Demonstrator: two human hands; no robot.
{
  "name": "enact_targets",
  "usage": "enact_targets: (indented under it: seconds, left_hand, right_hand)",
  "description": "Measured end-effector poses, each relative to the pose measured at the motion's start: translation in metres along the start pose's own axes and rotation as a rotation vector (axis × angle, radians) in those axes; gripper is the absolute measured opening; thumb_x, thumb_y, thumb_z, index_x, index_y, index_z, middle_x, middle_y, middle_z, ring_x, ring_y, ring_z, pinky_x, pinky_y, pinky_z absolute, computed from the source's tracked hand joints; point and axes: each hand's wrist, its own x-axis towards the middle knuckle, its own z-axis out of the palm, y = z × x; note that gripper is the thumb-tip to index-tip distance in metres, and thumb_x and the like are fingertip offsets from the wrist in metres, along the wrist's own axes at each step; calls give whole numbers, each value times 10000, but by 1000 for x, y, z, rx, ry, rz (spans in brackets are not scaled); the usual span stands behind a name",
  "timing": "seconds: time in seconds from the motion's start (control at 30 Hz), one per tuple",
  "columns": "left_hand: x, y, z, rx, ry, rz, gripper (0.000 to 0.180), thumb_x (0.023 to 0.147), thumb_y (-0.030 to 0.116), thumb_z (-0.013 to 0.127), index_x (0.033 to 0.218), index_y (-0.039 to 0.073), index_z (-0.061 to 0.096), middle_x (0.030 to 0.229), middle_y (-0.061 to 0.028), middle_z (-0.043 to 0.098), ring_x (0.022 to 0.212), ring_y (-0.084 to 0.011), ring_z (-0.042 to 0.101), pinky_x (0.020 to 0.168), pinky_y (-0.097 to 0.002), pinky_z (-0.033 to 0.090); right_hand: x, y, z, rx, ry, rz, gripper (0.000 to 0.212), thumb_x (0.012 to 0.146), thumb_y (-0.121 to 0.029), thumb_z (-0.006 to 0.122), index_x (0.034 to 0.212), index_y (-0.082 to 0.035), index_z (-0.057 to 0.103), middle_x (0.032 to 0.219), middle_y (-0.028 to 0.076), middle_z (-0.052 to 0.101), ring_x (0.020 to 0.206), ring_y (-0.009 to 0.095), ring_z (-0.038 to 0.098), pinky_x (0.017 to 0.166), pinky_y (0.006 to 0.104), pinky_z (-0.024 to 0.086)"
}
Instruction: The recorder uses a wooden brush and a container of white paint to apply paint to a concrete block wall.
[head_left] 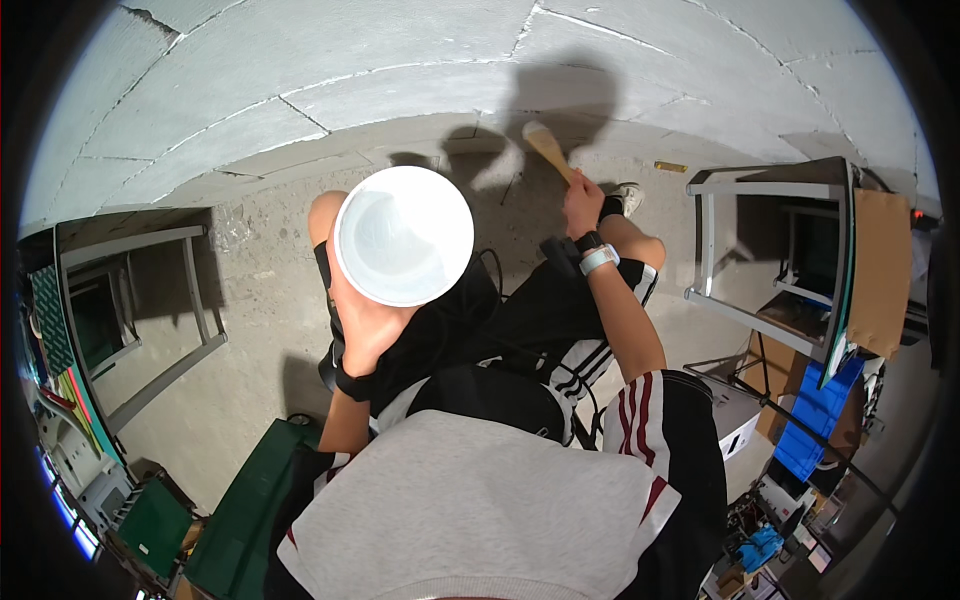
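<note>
The person sits low, facing a pale block wall (420, 95) on the far side, knees bent and spread over a bare concrete floor (265, 290). The left hand (365, 325) is grasping a white round tub (405, 240) from its near side, thumb and palm against the outer wall, with the open mouth turned up toward the head. The tub is held left of the middle, above the left knee; its inside is whitish and partly lit, and whether anything lies in it cannot be told. The right hand (582, 205) is clenched around the near end of a tan tool (549, 150), brush-like in shape, whose paler, wider tip points to the far left, toward the wall; the tool is well apart from the tub. A black band (357, 385) circles the left wrist, and a pale watch (600, 259) sits on the right one. A small yellowish piece (670, 167) lies on the floor at the far right. Grey metal frames stand at both sides, the left one (165, 385) and the right one (765, 190), the latter with a cardboard panel (880, 270) beside it. A blue bin (818, 420) is at the near right, a green case (235, 510) at the near left.
</note>
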Motion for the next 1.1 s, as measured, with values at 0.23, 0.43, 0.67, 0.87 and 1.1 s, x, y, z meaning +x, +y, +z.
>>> enact_targets:
  seconds: [0.23, 0.43, 0.67, 0.87, 1.1]
  left_hand:
    - [-3, -5, 1, -73, 6, -1, 1116, 606, 112, 940, 1508, 52, 286, 1474, -136, 430, 1342, -269, 472, 1106, -416, 415]
    - [6, 1, 8, -76, -43, 2, 1108, 615, 102, 931, 1510, 50, 279, 1473, -132, 426, 1341, -269, 469, 1107, -413, 410]
    - [6, -1, 11, -81, -48, -23, 1052, 653, 76, 908, 1493, 45, 275, 1458, -140, 439, 1337, -270, 476, 1108, -405, 410]
    - [6, -9, 18, -75, -69, -3, 1066, 650, 108, 921, 1495, 47, 274, 1459, -144, 441, 1342, -276, 475, 1112, -415, 408]
    - [8, -10, 17, -56, -54, -44, 1152, 574, 140, 963, 1507, 62, 291, 1469, -124, 440, 1344, -272, 475, 1123, -437, 406]
  right_hand:
    - [14, -38, -5, -117, 382, -167, 337, 996, -231, 510, 1063, 27, 716, 821, 213, 707, 706, 323, 653, 687, 424, 504]
    - [0, -29, 12, -284, 106, -201, 359, 1016, -289, 511, 1123, -14, 715, 852, 206, 714, 787, 385, 676, 767, 454, 520]
    - [14, -24, -9, -193, 351, -181, 336, 1001, -232, 509, 1072, 27, 710, 816, 244, 695, 767, 407, 679, 684, 472, 493]
    - [22, -34, -2, -190, 159, -111, 328, 1003, -233, 513, 1098, 12, 709, 784, 193, 679, 681, 323, 628, 666, 413, 472]
    - [15, -44, -17, -255, 226, -66, 316, 994, -224, 515, 1088, -7, 726, 833, 236, 696, 792, 385, 692, 713, 460, 508]
